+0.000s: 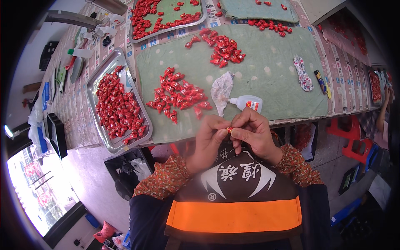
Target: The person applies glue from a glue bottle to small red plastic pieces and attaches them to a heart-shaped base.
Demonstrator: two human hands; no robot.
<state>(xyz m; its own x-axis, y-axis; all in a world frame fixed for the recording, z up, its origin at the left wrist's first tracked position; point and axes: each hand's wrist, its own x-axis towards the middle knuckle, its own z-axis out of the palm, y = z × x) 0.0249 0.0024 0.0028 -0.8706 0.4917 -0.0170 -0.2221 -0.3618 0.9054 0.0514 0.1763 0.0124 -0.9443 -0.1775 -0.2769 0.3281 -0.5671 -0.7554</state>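
We see both hands raised in front of the dark apron (236, 183), just off the near edge of the table (75, 118), with their fingertips brought together. The left hand (210, 137) pinches narrowly, thumb against forefinger, on a small red-and-gold piece (229, 130), and the right hand (253, 130) grips the same piece from the other side; the fingers cover most of it, so we cannot tell its full shape. Beyond the hands, a pale green cloth (275, 62) with light dots covers part of the table, and on it we find two loose heaps of small red pieces, the nearer heap (179, 96) to the left and the farther heap (225, 49) behind it. Close to the right hand, a white squeeze bottle (251, 103) lies on its side, its nozzle pointing left at the edge of a crumpled whitish rag (223, 86). Farther right we notice a bunched patterned cloth (303, 74) and, just beside it, a slim dark-and-yellow tool (321, 82). To the left, a metal tray (136, 90) holds many more red pieces, and another tray (166, 11) of them stands at the far side. Floral sleeves (161, 180) cover both forearms.
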